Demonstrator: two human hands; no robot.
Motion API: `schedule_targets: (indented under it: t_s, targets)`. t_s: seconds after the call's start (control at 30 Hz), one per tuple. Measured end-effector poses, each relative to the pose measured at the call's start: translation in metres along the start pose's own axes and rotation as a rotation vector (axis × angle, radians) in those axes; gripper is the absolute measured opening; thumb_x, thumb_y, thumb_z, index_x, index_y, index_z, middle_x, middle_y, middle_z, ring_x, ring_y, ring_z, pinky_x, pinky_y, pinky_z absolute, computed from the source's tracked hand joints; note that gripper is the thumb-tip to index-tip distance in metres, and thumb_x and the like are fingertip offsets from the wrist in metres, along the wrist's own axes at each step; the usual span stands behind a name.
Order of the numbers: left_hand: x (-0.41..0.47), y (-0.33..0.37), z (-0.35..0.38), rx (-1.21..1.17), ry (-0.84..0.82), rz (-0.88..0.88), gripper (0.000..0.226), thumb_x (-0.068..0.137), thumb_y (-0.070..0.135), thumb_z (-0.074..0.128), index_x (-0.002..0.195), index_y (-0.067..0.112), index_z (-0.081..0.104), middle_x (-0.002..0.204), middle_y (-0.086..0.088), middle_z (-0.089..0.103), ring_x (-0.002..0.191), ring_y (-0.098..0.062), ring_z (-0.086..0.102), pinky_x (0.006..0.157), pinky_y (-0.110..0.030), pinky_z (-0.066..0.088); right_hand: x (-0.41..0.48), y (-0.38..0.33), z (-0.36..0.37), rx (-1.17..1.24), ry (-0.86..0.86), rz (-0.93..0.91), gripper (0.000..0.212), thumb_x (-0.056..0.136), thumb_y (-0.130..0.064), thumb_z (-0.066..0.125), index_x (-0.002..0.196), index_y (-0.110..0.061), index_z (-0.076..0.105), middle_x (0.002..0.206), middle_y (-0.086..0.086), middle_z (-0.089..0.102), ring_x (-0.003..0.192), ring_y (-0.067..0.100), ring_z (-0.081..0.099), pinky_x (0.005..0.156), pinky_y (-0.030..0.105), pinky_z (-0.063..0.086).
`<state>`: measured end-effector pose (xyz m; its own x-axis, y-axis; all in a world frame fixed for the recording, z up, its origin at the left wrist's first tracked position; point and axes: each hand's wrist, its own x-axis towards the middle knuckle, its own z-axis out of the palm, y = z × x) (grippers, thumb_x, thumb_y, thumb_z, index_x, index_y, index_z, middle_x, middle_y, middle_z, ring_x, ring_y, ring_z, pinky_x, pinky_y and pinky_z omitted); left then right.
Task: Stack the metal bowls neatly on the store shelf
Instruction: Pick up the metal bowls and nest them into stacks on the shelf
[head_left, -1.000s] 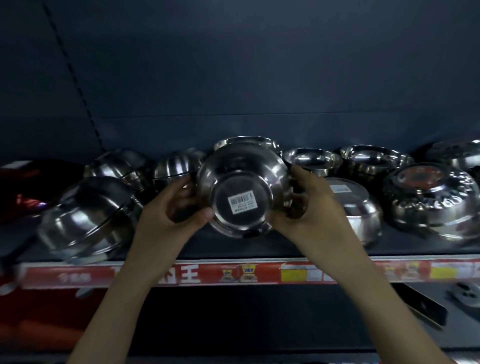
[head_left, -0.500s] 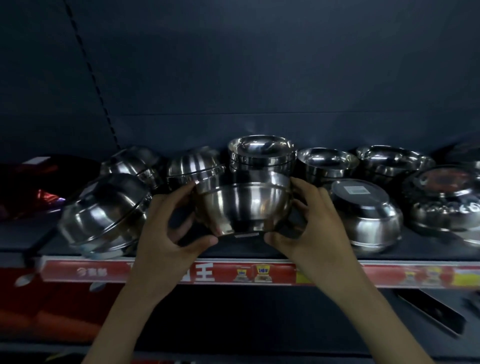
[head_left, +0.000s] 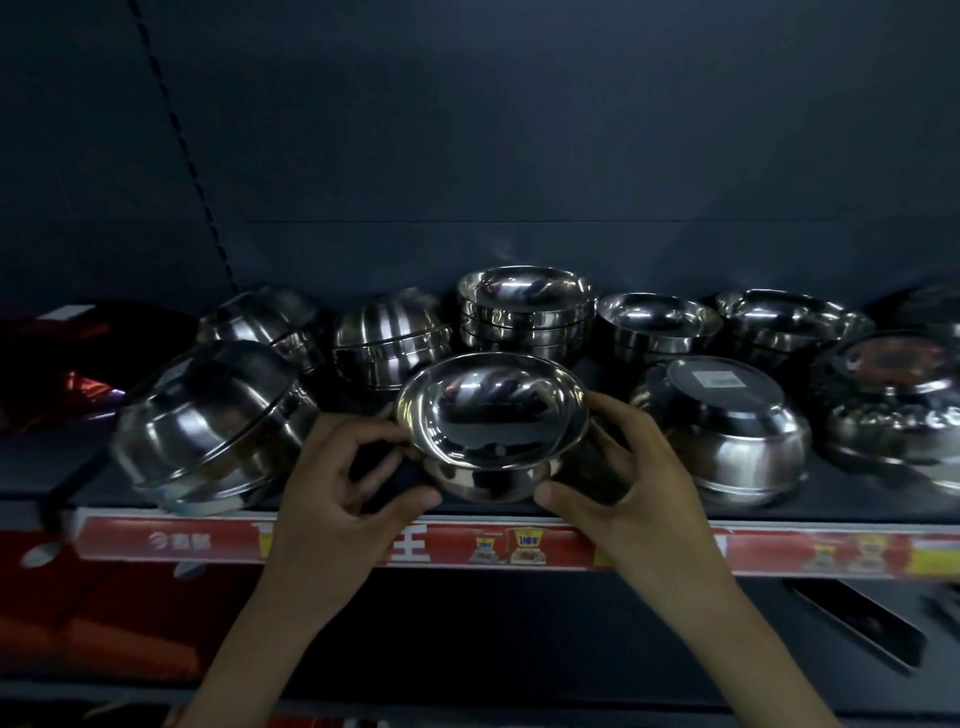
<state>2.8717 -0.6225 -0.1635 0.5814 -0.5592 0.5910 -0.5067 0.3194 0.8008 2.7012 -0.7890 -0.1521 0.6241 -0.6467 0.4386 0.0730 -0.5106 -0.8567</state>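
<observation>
Metal bowl (head_left: 493, 415), stainless, single: held mouth up and tipped toward the camera, at the front centre of the shelf (head_left: 831, 499). Whether its base touches the shelf board cannot be told.

Left hand (head_left: 337, 499): grasps the bowl's left side, fingers curled at the rim, thumb against the lower wall.

Right hand (head_left: 639, 488): grasps the bowl's right side in the same way, fingers at the rim, thumb low on the wall.

Upright stack (head_left: 524, 312): several nested bowls, mouths up, just behind the held bowl.

Inverted stack (head_left: 389, 338): nested bowls, bases up, left of the upright stack.

Tilted bowls, front left (head_left: 208, 426): nested, lying on their side near the shelf edge.

Tilted bowls, rear left (head_left: 265, 322): behind the front-left group, also leaning.

Labelled bowl (head_left: 727, 431): upside down, right of the right hand, a white sticker (head_left: 719, 379) on its base.

Open bowls, rear right (head_left: 657, 325): mouths up; a second set (head_left: 789, 325) stands beside them.

Embossed bowl (head_left: 898, 405): far right, patterned wall, blurred.

Price strip (head_left: 467, 543): red with yellow patches, along the shelf's front edge.

Back panel (head_left: 519, 130): dark blue, behind all the bowls.
</observation>
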Motion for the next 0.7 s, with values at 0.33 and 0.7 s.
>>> schedule_targets:
  t_s: [0.33, 0.7]
  targets:
    - [0.009, 0.001, -0.013, 0.093, -0.16, -0.283, 0.09, 0.056, 0.07, 0.079, 0.137, 0.062, 0.039, 0.144, 0.029, 0.047, 0.135, 0.004, 0.044, 0.107, -0.03, 0.039, -0.005, 0.004, -0.001, -0.009, 0.021, 0.053, 0.08, 0.062, -0.038, 0.09, 0.126, -0.051, 0.044, 0.136, -0.015, 0.051, 0.122, -0.006, 0.054, 0.104, 0.026, 0.046]
    - [0.014, 0.015, -0.003, -0.012, -0.122, -0.184, 0.08, 0.063, 0.041, 0.08, 0.137, 0.039, 0.051, 0.133, 0.015, 0.063, 0.125, -0.004, 0.057, 0.098, -0.022, 0.049, -0.006, -0.007, 0.007, 0.079, 0.089, 0.004, 0.073, 0.059, -0.046, 0.085, 0.126, -0.047, 0.055, 0.129, -0.011, 0.059, 0.118, 0.006, 0.062, 0.1, 0.037, 0.052]
